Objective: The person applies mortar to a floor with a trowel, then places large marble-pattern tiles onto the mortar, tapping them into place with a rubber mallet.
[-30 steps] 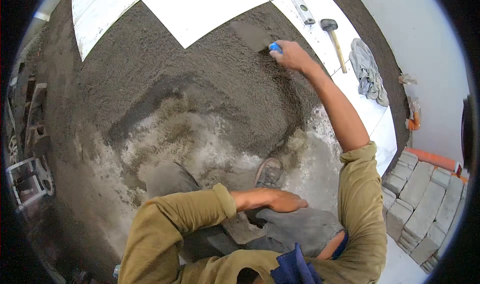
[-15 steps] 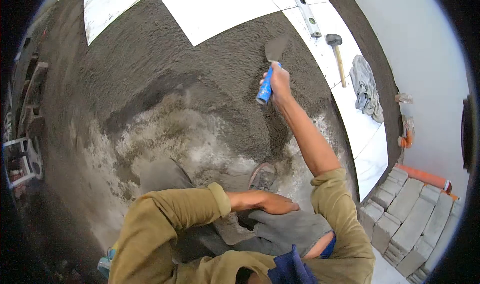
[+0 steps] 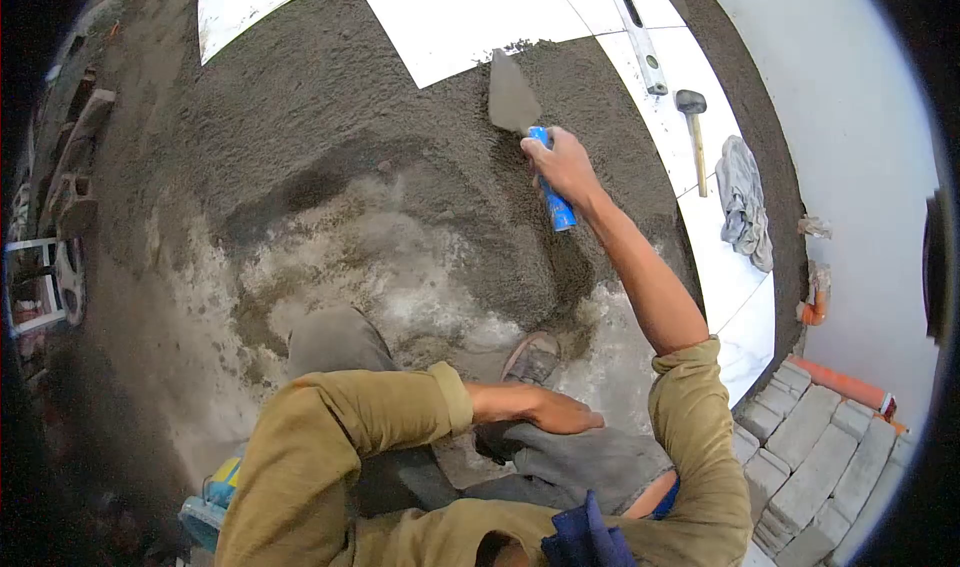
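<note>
My right hand (image 3: 563, 167) is stretched out over a bed of grey mortar (image 3: 400, 137) and grips the blue handle of a pointed trowel (image 3: 512, 97). The blade points away from me, its tip near the corner of a white tile (image 3: 470, 17). My left hand (image 3: 545, 409) rests flat on my right knee, fingers together, holding nothing. I am crouched, with one shoe (image 3: 530, 357) on the wet, paler patch of ground.
A spirit level (image 3: 636, 27) and a rubber mallet (image 3: 693, 127) lie on the white tiles at the right, with a grey rag (image 3: 745, 202) beside them. Grey paving blocks (image 3: 810, 457) are stacked at the lower right, by an orange pipe (image 3: 845, 382). Bricks and a frame sit at the left edge.
My right hand swung the trowel: first blade flat far out on the mortar, then lifted upright, now lowered with the blade pointing at the tile corner. My left hand stayed on the knee.
</note>
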`<state>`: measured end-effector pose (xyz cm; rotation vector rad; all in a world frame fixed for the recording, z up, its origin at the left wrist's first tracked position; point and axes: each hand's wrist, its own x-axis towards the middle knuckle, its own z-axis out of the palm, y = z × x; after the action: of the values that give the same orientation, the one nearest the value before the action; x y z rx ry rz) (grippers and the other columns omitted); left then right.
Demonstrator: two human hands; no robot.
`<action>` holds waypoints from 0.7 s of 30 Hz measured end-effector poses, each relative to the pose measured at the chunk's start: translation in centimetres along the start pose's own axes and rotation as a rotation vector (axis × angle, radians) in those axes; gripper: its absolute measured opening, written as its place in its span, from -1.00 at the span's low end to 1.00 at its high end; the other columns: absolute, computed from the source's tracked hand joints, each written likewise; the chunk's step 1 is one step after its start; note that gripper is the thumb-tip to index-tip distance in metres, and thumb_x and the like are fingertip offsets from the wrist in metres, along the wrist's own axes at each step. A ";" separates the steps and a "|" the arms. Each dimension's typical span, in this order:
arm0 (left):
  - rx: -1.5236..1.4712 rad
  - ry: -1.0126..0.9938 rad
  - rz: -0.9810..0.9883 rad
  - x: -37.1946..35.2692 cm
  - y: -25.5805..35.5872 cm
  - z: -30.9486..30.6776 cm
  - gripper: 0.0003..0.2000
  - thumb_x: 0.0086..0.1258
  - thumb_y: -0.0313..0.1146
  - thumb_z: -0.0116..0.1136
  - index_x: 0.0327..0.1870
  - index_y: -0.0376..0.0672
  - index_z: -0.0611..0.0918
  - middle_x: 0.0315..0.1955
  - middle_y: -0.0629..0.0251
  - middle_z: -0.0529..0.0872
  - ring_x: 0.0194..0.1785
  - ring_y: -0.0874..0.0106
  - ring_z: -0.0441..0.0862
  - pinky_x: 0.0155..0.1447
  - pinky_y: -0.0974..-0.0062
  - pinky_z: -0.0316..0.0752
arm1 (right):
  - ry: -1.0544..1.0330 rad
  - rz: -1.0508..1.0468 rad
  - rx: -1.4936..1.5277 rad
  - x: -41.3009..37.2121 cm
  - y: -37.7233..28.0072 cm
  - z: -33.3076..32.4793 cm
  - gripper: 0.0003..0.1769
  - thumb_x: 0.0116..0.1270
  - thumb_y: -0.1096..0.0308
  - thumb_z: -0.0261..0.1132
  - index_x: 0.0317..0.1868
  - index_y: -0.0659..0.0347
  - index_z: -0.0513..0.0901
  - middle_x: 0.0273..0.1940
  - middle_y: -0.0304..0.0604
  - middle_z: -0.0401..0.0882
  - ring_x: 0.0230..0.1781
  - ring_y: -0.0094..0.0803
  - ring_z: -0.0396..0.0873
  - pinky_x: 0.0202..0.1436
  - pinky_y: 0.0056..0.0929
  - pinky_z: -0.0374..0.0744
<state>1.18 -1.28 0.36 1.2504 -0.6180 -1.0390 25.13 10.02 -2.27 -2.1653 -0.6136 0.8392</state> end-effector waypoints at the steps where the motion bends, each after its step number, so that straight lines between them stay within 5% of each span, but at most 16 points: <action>1: -0.009 -0.016 0.023 0.0 0.1 -0.1 -0.49 0.60 -0.10 -0.42 0.17 -0.33 0.51 0.18 -0.16 0.57 0.21 -0.01 0.50 0.29 0.10 0.32 | 0.001 -0.001 0.000 1.0 0.9 0.1 -0.57 0.32 0.08 0.23 -0.22 0.39 0.51 -0.40 0.10 0.62 -0.54 -0.23 0.68 -0.41 -0.21 0.63; 4: -0.060 -0.017 -0.019 -0.8 1.2 -0.6 -0.42 0.53 -0.03 -0.37 0.20 -0.37 0.50 0.24 -0.14 0.54 0.23 0.02 0.48 0.33 0.13 0.25 | 0.093 -0.156 -0.172 3.3 1.4 0.2 -0.52 0.28 0.05 0.24 -0.17 0.41 0.51 -0.29 0.23 0.64 -0.35 0.02 0.70 -0.20 -0.07 0.63; 6: -0.051 -0.022 -0.017 -0.7 1.0 -0.7 -0.43 0.54 -0.04 -0.38 0.19 -0.37 0.51 0.23 -0.13 0.55 0.23 0.02 0.48 0.32 0.13 0.26 | -0.088 -0.116 -0.135 3.7 0.1 0.4 -0.48 0.25 0.02 0.25 -0.15 0.43 0.53 -0.18 0.33 0.63 -0.17 0.23 0.64 -0.02 0.02 0.57; 9: -0.010 -0.045 0.021 0.1 0.1 -0.6 -0.49 0.55 -0.10 -0.35 0.16 -0.34 0.53 0.18 -0.14 0.57 0.21 0.01 0.50 0.30 0.13 0.30 | -0.020 -0.247 -0.402 5.8 -0.1 0.9 -0.47 0.22 0.03 0.24 -0.12 0.43 0.58 -0.12 0.38 0.62 -0.10 0.27 0.62 0.02 0.03 0.56; 18: 0.151 0.043 0.120 -0.9 -0.9 -0.7 -0.61 0.57 -0.24 -0.29 0.19 -0.29 0.49 0.15 -0.16 0.58 0.25 -0.04 0.49 0.31 0.13 0.34 | 0.274 0.049 -0.359 12.2 1.4 -7.0 -0.50 0.20 0.10 0.20 -0.24 0.51 0.67 -0.12 0.34 0.66 0.00 0.21 0.64 0.14 -0.09 0.56; 19: 0.168 0.047 0.122 -1.1 -0.3 -1.0 -0.60 0.58 -0.24 -0.31 0.21 -0.28 0.48 0.15 -0.16 0.57 0.27 -0.06 0.47 0.31 0.12 0.34 | 0.283 0.050 -0.356 12.8 1.9 -7.5 -0.50 0.20 0.10 0.20 -0.24 0.51 0.67 -0.12 0.34 0.66 0.00 0.21 0.64 0.14 -0.09 0.56; 21: 0.130 0.034 0.081 -1.2 0.0 -1.3 -0.61 0.58 -0.25 -0.29 0.21 -0.28 0.48 0.15 -0.16 0.57 0.27 -0.05 0.48 0.31 0.13 0.34 | 0.361 0.103 -0.136 13.0 2.0 -8.2 -0.57 0.27 0.16 0.21 -0.31 0.51 0.61 -0.38 0.20 0.68 -0.27 -0.15 0.74 -0.34 -0.17 0.67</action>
<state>1.78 0.40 0.26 1.3419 -0.7137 -0.9203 40.10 13.38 -4.36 -2.4106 -0.3873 0.4487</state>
